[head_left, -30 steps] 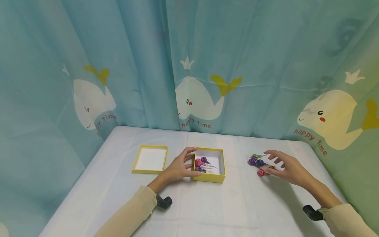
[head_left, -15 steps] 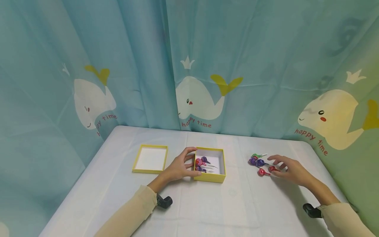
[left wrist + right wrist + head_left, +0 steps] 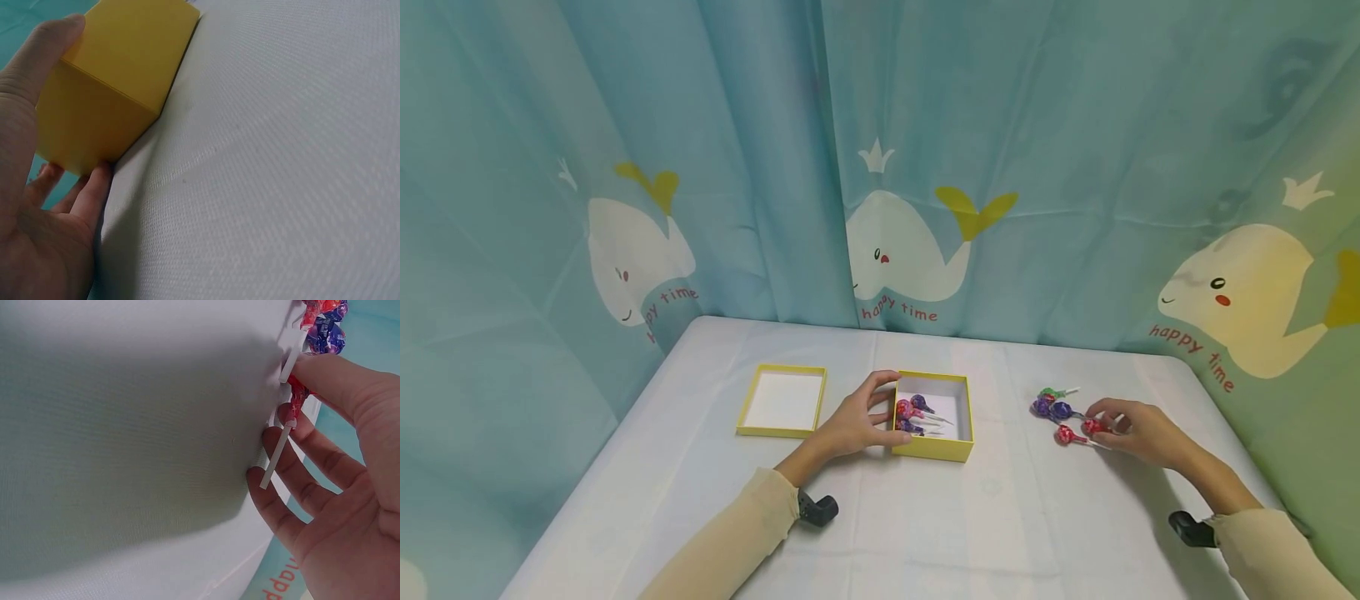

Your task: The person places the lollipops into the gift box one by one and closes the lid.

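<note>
My left hand (image 3: 850,427) holds the left side of a yellow box (image 3: 934,449), thumb at the front and fingers at the side and far corner. The left wrist view shows the thumb on one face of the box (image 3: 125,50). Several wrapped lollipops (image 3: 907,410), pink and purple, lie inside, sticks pointing right. On the right, my right hand (image 3: 1144,433) pinches a red lollipop (image 3: 1092,426) down at the table. In the right wrist view, its white stick (image 3: 275,457) crosses in front of the fingers. Another red lollipop (image 3: 1064,435) lies just left.
Purple lollipops (image 3: 1061,411) and a green lollipop (image 3: 1049,393) lie clustered beyond the red ones. The yellow-edged box lid (image 3: 775,432) rests inner side up left of the box. A white cloth covers the table (image 3: 1000,517); a whale-print curtain (image 3: 760,208) hangs behind it.
My right hand has lowered and its fingers have closed in on the red lollipop. The left hand and the box have stayed in place.
</note>
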A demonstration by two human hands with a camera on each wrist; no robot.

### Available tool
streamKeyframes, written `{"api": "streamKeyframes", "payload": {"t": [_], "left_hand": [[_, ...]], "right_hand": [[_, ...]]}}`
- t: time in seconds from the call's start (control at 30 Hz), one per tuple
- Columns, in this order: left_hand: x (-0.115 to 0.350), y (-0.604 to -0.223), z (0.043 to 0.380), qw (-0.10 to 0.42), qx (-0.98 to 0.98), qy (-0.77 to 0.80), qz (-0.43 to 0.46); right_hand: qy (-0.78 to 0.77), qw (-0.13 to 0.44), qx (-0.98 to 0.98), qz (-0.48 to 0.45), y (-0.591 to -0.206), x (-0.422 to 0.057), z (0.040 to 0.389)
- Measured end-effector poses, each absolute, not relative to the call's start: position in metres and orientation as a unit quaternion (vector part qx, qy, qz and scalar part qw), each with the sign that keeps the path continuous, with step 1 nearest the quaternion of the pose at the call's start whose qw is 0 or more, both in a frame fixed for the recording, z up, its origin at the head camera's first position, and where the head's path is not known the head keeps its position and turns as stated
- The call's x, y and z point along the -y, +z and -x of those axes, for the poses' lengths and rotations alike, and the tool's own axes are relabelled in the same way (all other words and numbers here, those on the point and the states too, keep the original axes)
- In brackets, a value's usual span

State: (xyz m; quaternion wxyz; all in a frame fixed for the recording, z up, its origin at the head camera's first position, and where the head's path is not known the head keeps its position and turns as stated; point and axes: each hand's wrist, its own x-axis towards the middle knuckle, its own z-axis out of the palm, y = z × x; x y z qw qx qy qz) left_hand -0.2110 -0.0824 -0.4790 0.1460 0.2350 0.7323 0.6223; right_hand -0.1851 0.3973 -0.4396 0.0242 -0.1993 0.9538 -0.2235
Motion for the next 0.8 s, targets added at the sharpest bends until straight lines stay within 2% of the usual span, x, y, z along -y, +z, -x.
{"api": "streamKeyframes", "payload": {"t": [0.8], "left_hand": [[0.0820, -0.4764, 0.2093, 0.151, -0.733, 0.622, -0.230]], "right_hand": [[-0.225, 0.028, -0.953, 0.200, -0.4415, -0.3970, 0.1863]]}}
